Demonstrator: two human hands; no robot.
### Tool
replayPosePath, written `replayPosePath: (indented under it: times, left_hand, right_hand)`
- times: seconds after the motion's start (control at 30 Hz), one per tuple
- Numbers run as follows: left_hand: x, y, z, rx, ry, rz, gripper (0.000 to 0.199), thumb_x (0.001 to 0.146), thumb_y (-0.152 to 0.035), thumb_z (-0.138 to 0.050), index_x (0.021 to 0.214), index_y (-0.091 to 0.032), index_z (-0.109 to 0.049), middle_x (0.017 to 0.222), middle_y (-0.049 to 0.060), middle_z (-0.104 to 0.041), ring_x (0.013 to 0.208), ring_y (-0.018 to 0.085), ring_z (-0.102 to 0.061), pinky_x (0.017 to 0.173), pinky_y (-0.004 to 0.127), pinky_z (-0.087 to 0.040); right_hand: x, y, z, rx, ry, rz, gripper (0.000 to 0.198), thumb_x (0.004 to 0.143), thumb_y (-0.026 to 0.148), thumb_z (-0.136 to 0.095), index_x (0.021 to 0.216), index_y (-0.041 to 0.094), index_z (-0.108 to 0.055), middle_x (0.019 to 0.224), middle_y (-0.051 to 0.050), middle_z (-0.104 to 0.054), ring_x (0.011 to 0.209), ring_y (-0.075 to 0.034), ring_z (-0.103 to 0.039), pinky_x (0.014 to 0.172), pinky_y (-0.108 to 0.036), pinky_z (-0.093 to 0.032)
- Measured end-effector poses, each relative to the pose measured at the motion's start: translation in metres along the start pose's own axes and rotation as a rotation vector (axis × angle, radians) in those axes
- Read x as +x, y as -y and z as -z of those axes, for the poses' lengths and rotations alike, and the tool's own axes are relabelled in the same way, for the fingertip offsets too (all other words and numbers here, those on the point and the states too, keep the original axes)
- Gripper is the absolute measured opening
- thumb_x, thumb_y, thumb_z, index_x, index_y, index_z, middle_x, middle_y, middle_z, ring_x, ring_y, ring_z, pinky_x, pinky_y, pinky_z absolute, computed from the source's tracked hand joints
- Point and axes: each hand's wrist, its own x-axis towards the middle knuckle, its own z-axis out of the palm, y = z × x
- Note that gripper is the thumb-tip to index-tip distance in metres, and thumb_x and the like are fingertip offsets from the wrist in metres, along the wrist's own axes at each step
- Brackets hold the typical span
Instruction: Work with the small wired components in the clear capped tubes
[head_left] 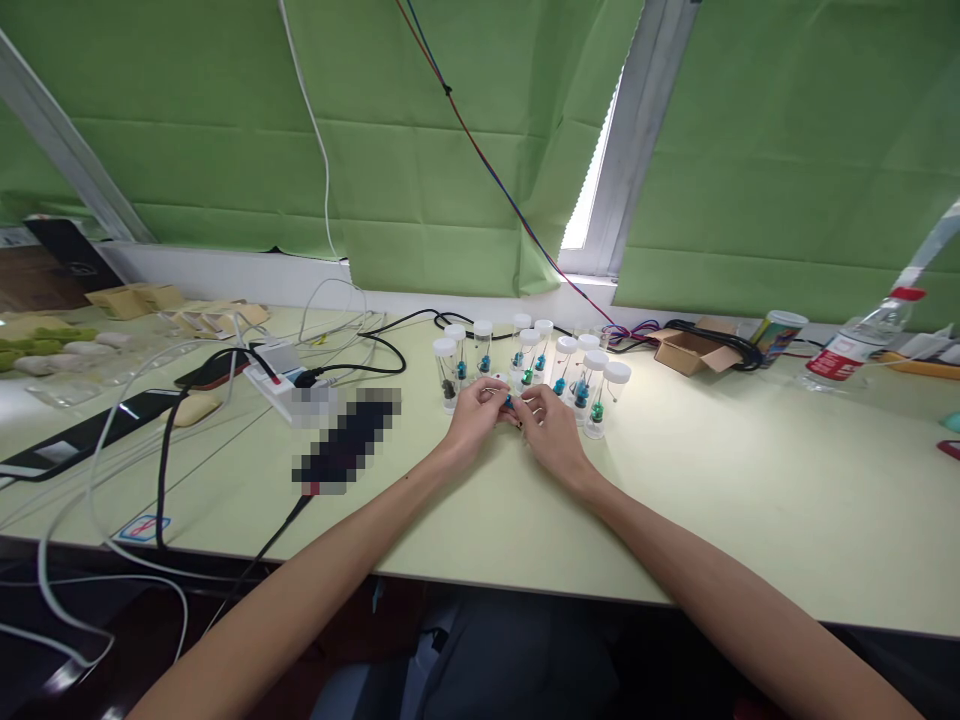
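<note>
My left hand [480, 412] and my right hand [552, 424] meet over the table, fingertips pinched together on a small blue part [509, 401]. Its exact kind is too small to make out, and the fingers cover most of it. Around the hands, on the far side and to both sides, stand several clear tubes with white caps. One tube [445, 375] near my left hand holds a dark piece. Closest to my right hand, another tube [598, 408] has a green piece with thin wire inside. Other tubes hold blue pieces, such as the tube [482, 346] at the back.
Left of the hands lie a blurred-out dark device [349, 440], a white power strip [281, 385] and tangled cables. To the right are an open cardboard box [696, 346], a printed can [777, 336] and a water bottle [847, 350]. The table's front edge runs under my forearms.
</note>
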Motion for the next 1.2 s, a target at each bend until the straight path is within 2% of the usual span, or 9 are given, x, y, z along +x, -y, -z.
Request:
replayPosePath:
  times: [0.33,0.9,1.2]
  left_hand:
    - [-0.0001,0.0022,0.0005,0.002,0.016,-0.006,0.009,0.076,-0.018,-0.066,0.082,-0.016,-0.059,0.063,0.001,-0.064,0.055,0.016,-0.066,0.065,0.033,-0.056]
    - [0.0015,0.0042,0.0022,0.022,0.027,-0.001,0.011,0.078,-0.021,-0.067,0.085,-0.016,-0.059,0.065,0.002,-0.065,0.057,0.016,-0.067,0.065,0.033,-0.057]
    - [0.0031,0.0055,0.0020,-0.019,-0.006,-0.009,0.013,0.073,-0.021,-0.070,0.080,-0.016,-0.060,0.064,0.001,-0.064,0.054,0.014,-0.063,0.063,0.031,-0.055]
  right_hand:
    - [-0.0001,-0.0020,-0.0003,0.034,-0.014,-0.004,0.030,0.092,0.051,-0.053,0.094,0.021,-0.056,0.082,-0.006,-0.070,0.067,-0.020,-0.064,0.060,-0.031,-0.047]
    - [0.0002,0.0016,0.0010,-0.004,0.005,0.005,0.031,0.095,0.050,-0.046,0.081,0.023,-0.051,0.075,-0.003,-0.067,0.065,-0.019,-0.063,0.061,-0.030,-0.044]
    - [0.0001,-0.0009,-0.0010,-0.011,0.005,0.003,0.031,0.091,0.052,-0.053,0.085,0.022,-0.056,0.077,-0.004,-0.070,0.068,-0.019,-0.064,0.061,-0.030,-0.045]
